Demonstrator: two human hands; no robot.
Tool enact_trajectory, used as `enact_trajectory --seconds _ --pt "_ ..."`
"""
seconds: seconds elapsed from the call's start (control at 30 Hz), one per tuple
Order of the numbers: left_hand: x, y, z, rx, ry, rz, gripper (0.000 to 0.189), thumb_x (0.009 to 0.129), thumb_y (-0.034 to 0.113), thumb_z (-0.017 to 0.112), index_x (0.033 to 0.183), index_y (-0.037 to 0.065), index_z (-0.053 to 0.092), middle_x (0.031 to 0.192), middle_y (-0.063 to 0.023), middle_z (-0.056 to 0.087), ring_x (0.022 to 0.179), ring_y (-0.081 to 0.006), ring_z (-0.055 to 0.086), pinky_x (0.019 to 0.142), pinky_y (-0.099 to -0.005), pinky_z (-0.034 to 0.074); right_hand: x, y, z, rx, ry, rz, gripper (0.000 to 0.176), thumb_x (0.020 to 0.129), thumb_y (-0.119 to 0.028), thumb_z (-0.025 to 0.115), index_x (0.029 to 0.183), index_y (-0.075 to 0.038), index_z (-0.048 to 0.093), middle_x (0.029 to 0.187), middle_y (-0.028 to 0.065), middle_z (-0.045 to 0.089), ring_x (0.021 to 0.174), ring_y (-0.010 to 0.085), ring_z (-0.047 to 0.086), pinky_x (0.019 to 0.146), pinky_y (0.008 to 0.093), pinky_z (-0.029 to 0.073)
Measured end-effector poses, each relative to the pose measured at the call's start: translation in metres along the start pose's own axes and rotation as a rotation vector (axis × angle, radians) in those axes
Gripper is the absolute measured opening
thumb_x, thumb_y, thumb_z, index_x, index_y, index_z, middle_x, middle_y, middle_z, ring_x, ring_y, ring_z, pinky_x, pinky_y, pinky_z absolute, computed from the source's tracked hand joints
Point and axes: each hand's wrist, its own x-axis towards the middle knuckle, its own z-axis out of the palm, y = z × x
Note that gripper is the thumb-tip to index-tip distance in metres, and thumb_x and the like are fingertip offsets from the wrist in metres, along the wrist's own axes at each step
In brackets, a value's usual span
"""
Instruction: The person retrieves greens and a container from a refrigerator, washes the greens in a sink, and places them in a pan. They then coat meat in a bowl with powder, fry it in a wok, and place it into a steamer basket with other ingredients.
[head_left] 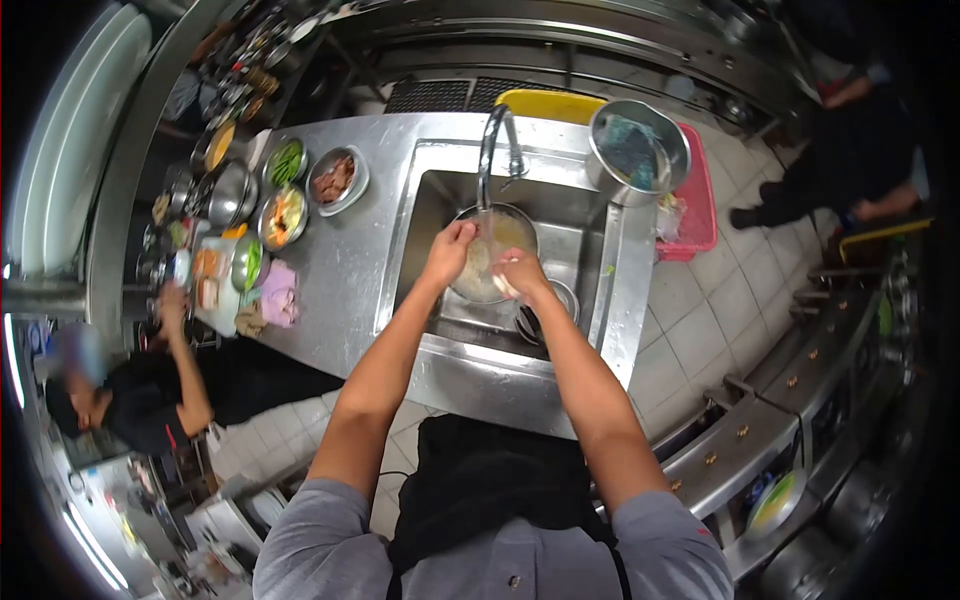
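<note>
A round metal bowl (515, 232) with cloudy water and pale food sits in the steel sink (436, 196), under the curved faucet (487, 150). Over the bowl's left side is my left hand (451, 254), its fingers curled together; what they hold, if anything, is too small to tell. My right hand (520, 274) is over the bowl's right side, fingers closed on a small pale piece. Beside the bowl, partly behind my right hand, another round metal vessel (567, 298) with a dark part stands in the sink.
On the counter (340, 245) at left are bowls of green vegetables (286, 162), meat (333, 180) and mixed vegetables (284, 216), plus a pink cloth (280, 294). A large metal pot (600, 150) stands right of the sink, near a red crate (700, 215). Two people stand left and right.
</note>
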Motion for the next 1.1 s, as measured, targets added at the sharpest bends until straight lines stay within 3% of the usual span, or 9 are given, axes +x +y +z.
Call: enact_trajectory --seconds 0.13,0.3,0.4,0.47,0.53,0.7,0.9,1.0,1.1 --pt "0.07 0.009 0.016 -0.58 -0.19 -0.269 0.048 0.099 0.036 0.046 0.133 0.001 0.044 0.122 -0.0152 0.057 0.107 -0.0276 0.058 0.092 -0.0399 0.047 -0.066 -0.044 -0.025 -0.821 0.648 -0.577 0.011 0.079 -0.013 0.064 0.09 -0.012 0.066 0.087 0.0176 0.066 0.076 0.0353 0.065 0.066 0.0454 0.054" --pt "0.167 -0.069 0.03 -1.057 -0.303 -0.342 0.032 0.096 0.023 0.05 0.115 -0.003 0.053 0.118 -0.0237 0.057 0.108 -0.0363 0.059 0.098 -0.0471 0.049 -0.108 -0.048 -0.009 -0.512 0.871 -0.649 0.017 0.076 -0.011 0.064 0.092 -0.012 0.065 0.088 0.0181 0.064 0.082 0.04 0.063 0.073 0.0482 0.05" --pt "0.173 -0.08 0.026 -0.507 -0.07 0.172 0.029 0.092 0.016 0.056 0.109 -0.008 0.056 0.107 -0.0211 0.059 0.094 -0.0307 0.064 0.088 -0.0378 0.058 -0.07 0.029 -0.001 -0.666 0.586 0.036 0.017 0.074 -0.012 0.065 0.09 -0.011 0.065 0.09 0.0174 0.066 0.088 0.038 0.064 0.077 0.0462 0.051" --pt "0.202 -0.074 0.016 -0.527 0.016 0.197 0.036 0.097 0.015 0.049 0.117 -0.015 0.05 0.117 -0.024 0.054 0.101 -0.0329 0.062 0.089 -0.0371 0.058 -0.097 0.045 0.003 -0.601 0.685 -0.004 0.015 0.074 -0.012 0.066 0.089 -0.01 0.065 0.091 0.0167 0.067 0.088 0.0376 0.064 0.078 0.0456 0.051" --pt "0.101 0.034 0.03 -0.586 -0.008 0.049 0.043 0.1 0.02 0.043 0.131 -0.01 0.044 0.128 -0.0229 0.049 0.114 -0.0325 0.056 0.102 -0.0412 0.048 -0.135 0.048 0.002 -0.578 0.717 -0.067 0.014 0.073 -0.011 0.066 0.087 -0.009 0.065 0.091 0.0161 0.067 0.089 0.0372 0.064 0.078 0.0449 0.051" --pt "0.037 0.05 0.007 -0.46 -0.268 -0.007 0.052 0.099 0.037 0.045 0.139 0.004 0.041 0.139 -0.0176 0.048 0.125 -0.0283 0.052 0.105 -0.0409 0.038 -0.308 0.078 -0.096 -0.335 1.219 -0.449 0.017 0.072 -0.01 0.067 0.089 -0.01 0.067 0.088 0.0156 0.067 0.084 0.0351 0.064 0.075 0.0424 0.051" --pt "-0.065 0.019 -0.035 -0.137 -0.197 -0.08 0.045 0.096 0.034 0.057 0.13 0.005 0.051 0.109 -0.0112 0.065 0.094 -0.0187 0.064 0.079 -0.0297 0.05 -0.539 0.215 -0.294 -0.428 1.791 -0.084 0.021 0.077 -0.017 0.068 0.095 -0.006 0.068 0.083 0.0162 0.068 0.08 0.0295 0.067 0.075 0.039 0.052" --pt "-0.163 0.001 -0.046 -0.118 0.049 0.007 0.038 0.094 0.029 0.061 0.123 0.005 0.057 0.099 -0.0082 0.066 0.078 -0.013 0.062 0.068 -0.0261 0.05 -0.62 0.362 -0.457 -0.843 1.765 0.131 0.038 0.086 -0.027 0.062 0.115 -0.003 0.062 0.122 0.0207 0.06 0.106 0.0356 0.06 0.086 0.0422 0.049" --pt "-0.3 -0.016 -0.042 -0.141 0.217 -0.105 0.027 0.093 0.025 0.061 0.113 0.006 0.062 0.092 -0.0054 0.066 0.078 -0.0126 0.061 0.072 -0.0286 0.049 -0.665 0.47 -0.568 -1.44 1.771 -0.136 0.035 0.091 -0.035 0.058 0.102 -0.003 0.067 0.099 0.0182 0.066 0.087 0.0345 0.064 0.073 0.0423 0.052"
